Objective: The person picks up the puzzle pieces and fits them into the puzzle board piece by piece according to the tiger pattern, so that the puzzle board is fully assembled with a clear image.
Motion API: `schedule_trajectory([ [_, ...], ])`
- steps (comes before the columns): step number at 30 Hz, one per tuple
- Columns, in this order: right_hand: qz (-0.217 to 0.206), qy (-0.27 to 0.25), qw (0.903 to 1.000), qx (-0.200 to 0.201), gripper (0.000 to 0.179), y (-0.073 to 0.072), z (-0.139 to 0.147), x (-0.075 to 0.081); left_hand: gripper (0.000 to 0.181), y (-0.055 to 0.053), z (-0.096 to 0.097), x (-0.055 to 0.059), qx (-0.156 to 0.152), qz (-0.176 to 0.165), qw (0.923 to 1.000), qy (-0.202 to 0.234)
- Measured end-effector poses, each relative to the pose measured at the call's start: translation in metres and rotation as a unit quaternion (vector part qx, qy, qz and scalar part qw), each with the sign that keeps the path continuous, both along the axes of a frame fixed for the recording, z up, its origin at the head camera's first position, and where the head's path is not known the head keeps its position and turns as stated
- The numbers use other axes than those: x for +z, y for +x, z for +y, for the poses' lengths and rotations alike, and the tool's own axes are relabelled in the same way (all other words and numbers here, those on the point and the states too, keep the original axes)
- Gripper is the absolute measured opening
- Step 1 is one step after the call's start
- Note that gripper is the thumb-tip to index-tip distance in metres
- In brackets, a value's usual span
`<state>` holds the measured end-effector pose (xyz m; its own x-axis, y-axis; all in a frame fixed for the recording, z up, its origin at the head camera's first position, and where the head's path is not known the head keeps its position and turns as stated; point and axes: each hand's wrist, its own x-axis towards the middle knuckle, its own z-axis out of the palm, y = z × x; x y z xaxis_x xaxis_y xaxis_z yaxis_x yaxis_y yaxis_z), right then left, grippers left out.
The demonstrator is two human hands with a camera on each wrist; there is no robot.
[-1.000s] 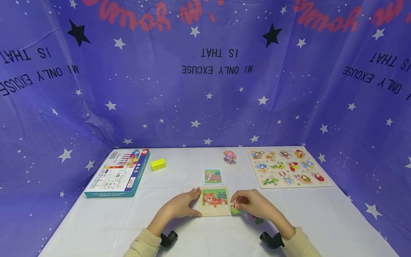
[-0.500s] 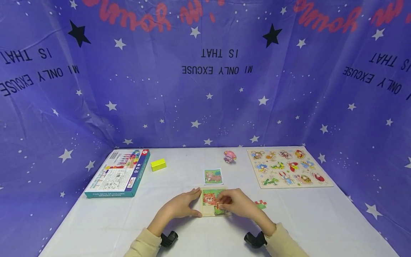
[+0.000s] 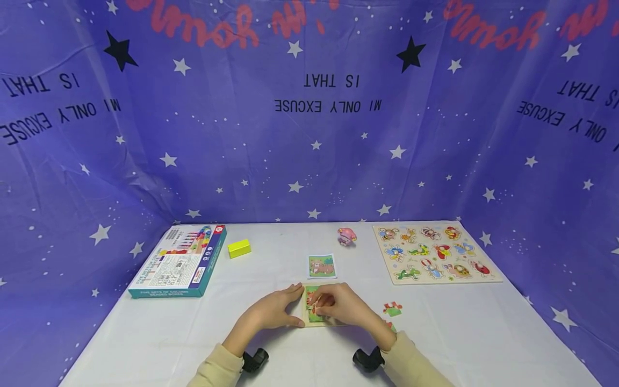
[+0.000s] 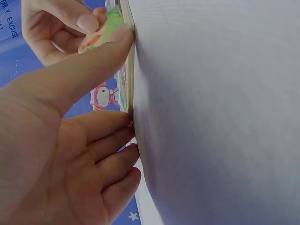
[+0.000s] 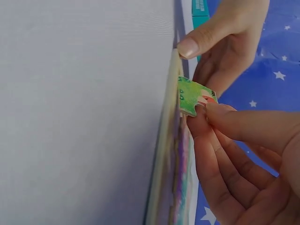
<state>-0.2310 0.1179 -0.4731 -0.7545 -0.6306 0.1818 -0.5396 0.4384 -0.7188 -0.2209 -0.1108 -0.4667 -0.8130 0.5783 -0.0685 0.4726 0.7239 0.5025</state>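
Note:
My right hand [image 3: 345,309] pinches a green-and-red jigsaw piece [image 5: 191,96] between thumb and fingers. The piece is tilted over the lower left of a wooden puzzle tray [image 3: 329,324], right at its surface. In the tray's upper part a red tiger picture [image 3: 310,295] shows, partly covered by my right fingers. My left hand [image 3: 274,310] rests against the tray's left edge, fingers extended at the far corner and thumb at the near one. In the left wrist view the thumb [image 4: 105,56] touches the tray's side. Loose jigsaw pieces [image 3: 393,308] lie right of the tray, one partly hidden by my right forearm.
Behind the tray lies a small picture card [image 3: 321,266]. A pink figurine [image 3: 346,236] stands farther back. An insect puzzle board [image 3: 435,255] is at the right; a yellow block [image 3: 239,248] and a flat toy box [image 3: 179,262] are at the left.
My right hand has carried the jigsaw piece leftward from beside the tray to the tray's lower left. The loose pieces have come into view behind it. My left hand has stayed in place.

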Motion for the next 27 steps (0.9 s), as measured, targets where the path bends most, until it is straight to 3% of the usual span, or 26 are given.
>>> schedule_trajectory([
  [14, 0.025, 0.015, 0.9993, -0.022, 0.014, -0.0003, -0.009, -0.0052, 0.086, -0.0001, 0.0001, 0.0003, -0.005, 0.005, 1.0, -0.001],
  [27, 0.022, 0.026, 0.9991, -0.025, 0.016, 0.0001, -0.0107, -0.0041, 0.086, -0.0011, 0.0004, -0.0024, -0.002, 0.007, 1.0, -0.006],
])
